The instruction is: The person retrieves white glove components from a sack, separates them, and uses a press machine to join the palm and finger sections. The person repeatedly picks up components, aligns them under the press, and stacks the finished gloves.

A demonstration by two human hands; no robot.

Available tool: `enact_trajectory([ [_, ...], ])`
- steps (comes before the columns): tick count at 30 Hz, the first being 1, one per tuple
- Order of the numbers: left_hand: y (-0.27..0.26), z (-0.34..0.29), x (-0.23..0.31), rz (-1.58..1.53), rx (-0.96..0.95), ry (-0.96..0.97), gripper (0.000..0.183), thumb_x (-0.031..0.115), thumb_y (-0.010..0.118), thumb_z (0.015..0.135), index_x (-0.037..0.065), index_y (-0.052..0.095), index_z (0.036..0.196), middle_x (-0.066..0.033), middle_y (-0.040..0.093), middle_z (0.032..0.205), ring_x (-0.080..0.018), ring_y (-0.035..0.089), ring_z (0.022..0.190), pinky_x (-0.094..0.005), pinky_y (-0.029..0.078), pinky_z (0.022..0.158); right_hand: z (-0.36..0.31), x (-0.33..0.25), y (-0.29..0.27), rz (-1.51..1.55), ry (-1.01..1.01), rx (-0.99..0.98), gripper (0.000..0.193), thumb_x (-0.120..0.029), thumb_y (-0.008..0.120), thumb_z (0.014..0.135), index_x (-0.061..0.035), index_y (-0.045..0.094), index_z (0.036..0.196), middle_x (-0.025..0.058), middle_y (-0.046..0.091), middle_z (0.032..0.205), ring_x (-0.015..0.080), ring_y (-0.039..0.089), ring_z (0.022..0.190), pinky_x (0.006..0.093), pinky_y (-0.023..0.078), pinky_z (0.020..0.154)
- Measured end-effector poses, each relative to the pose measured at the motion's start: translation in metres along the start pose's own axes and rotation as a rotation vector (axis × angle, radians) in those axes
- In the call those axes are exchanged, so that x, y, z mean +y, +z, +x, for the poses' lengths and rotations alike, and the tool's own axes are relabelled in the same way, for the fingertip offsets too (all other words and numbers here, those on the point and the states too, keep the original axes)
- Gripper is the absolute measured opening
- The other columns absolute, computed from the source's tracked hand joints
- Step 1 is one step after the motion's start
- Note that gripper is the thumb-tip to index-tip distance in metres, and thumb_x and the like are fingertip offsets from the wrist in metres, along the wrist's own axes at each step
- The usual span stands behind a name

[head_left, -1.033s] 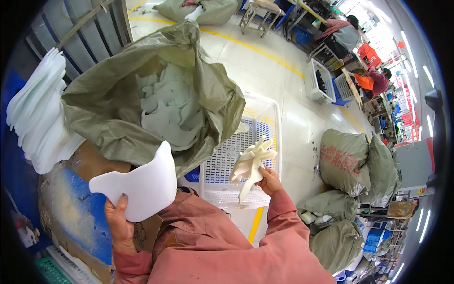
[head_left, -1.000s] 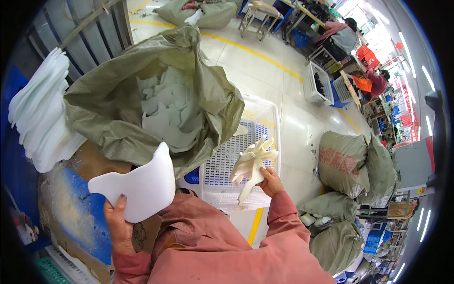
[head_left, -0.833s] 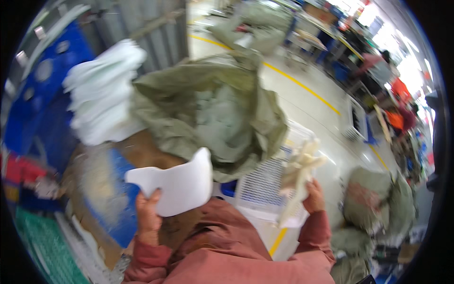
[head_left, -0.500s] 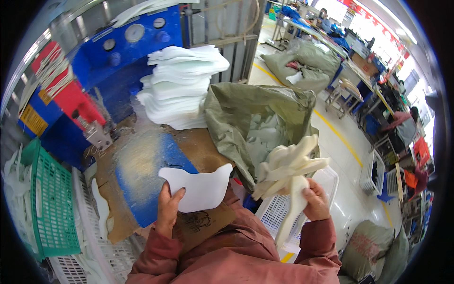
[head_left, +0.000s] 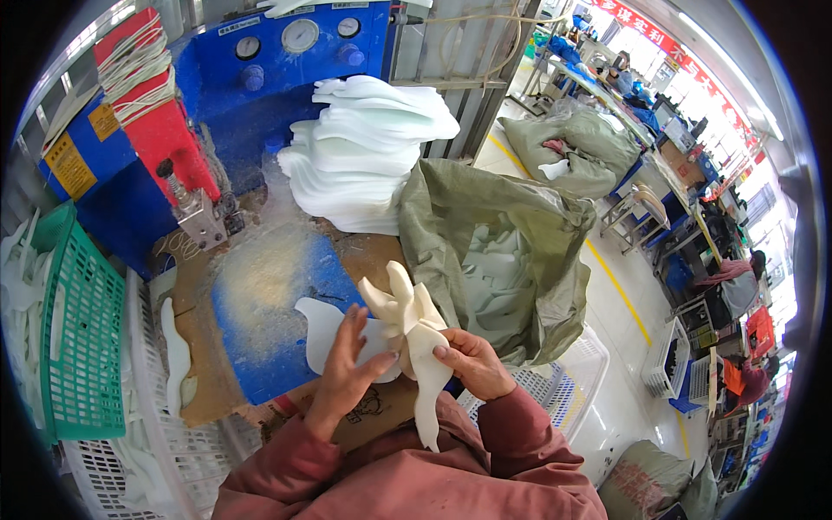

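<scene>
A bundle of cream, curved foam-like pieces [head_left: 427, 355] is gripped in my right hand [head_left: 479, 364], its ends fanning upward and one long piece hanging down. My left hand [head_left: 347, 373] has its thumb and fingers apart, close to the left side of that bundle; whether it touches the bundle I cannot tell. Behind my left hand, a white shaped sheet [head_left: 319, 328] lies over the edge of the dusty blue board [head_left: 251, 347], partly hidden by the hand and bundle. A tall stack of white shaped sheets [head_left: 364, 165] stands beyond the board.
An open green woven sack [head_left: 433, 208] holds white offcuts, right of the stack. A blue machine with gauges [head_left: 277, 65] and a red arm [head_left: 160, 130] stands behind. A green basket [head_left: 91, 347] is at left, a white crate [head_left: 589, 373] at right.
My right hand has brought the cream pieces leftward, in front of me. My left hand has let go of the white sheet, which now lies on the board, and has moved toward the bundle.
</scene>
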State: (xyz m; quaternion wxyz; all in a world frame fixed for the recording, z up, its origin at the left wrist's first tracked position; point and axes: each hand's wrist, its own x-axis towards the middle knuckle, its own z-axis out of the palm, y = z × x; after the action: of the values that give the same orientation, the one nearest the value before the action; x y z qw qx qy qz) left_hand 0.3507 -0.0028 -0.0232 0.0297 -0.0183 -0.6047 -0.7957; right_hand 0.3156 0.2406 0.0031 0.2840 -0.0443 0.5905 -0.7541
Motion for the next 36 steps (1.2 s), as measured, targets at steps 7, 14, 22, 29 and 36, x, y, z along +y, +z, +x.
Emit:
enact_trajectory([
  [7,0.019,0.036,-0.007,-0.159,-0.059,-0.186,0.072,0.029,0.081,0.092,0.004,0.045,0.149,-0.0091,0.061,0.137,-0.0204,0.06,0.123,-0.0369,0.049,0.105,-0.005,-0.011,0.02,-0.192,0.038,-0.031,0.042,-0.019,0.068,0.104,0.0042,0.062,0.138,0.0027,0.071,0.111,0.0084,0.063,0.098,0.0278,0.053,0.084],
  [14,0.024,0.042,-0.017,-0.322,0.038,-0.246,0.056,0.031,0.074,0.098,0.003,0.052,0.142,-0.0103,0.067,0.125,-0.02,0.067,0.11,-0.0357,0.054,0.096,-0.05,-0.064,0.028,-0.814,-0.086,0.195,0.038,-0.017,0.082,0.09,0.0038,0.07,0.12,0.0122,0.071,0.09,0.0116,0.065,0.08,0.0294,0.053,0.068],
  [22,0.04,0.049,-0.005,-0.373,0.103,-0.339,0.05,0.044,0.061,0.104,0.002,0.06,0.132,-0.0095,0.07,0.11,-0.0157,0.07,0.09,-0.0298,0.057,0.076,-0.011,-0.025,-0.008,-0.275,-0.163,0.137,0.097,-0.045,0.074,0.098,-0.0026,0.02,0.166,0.0194,0.048,0.154,0.0285,0.044,0.144,0.0413,0.033,0.119],
  [29,0.05,0.057,-0.009,-0.225,0.02,-0.346,0.049,0.047,0.061,0.105,0.003,0.062,0.127,-0.0051,0.069,0.101,-0.0108,0.065,0.082,-0.0263,0.054,0.069,0.002,0.004,-0.018,-0.108,-0.114,-0.002,0.105,-0.053,0.075,0.094,-0.0035,0.018,0.167,0.0185,0.04,0.16,0.0283,0.038,0.148,0.0385,0.03,0.122],
  [36,0.068,0.05,-0.002,-0.182,0.005,-0.267,0.041,0.034,0.066,0.103,0.006,0.057,0.131,-0.0039,0.067,0.107,-0.0102,0.064,0.089,-0.0273,0.054,0.077,-0.004,0.015,-0.011,-0.103,-0.225,0.179,0.106,-0.047,0.077,0.093,-0.0003,0.016,0.166,0.0237,0.036,0.162,0.0315,0.035,0.151,0.0405,0.026,0.124],
])
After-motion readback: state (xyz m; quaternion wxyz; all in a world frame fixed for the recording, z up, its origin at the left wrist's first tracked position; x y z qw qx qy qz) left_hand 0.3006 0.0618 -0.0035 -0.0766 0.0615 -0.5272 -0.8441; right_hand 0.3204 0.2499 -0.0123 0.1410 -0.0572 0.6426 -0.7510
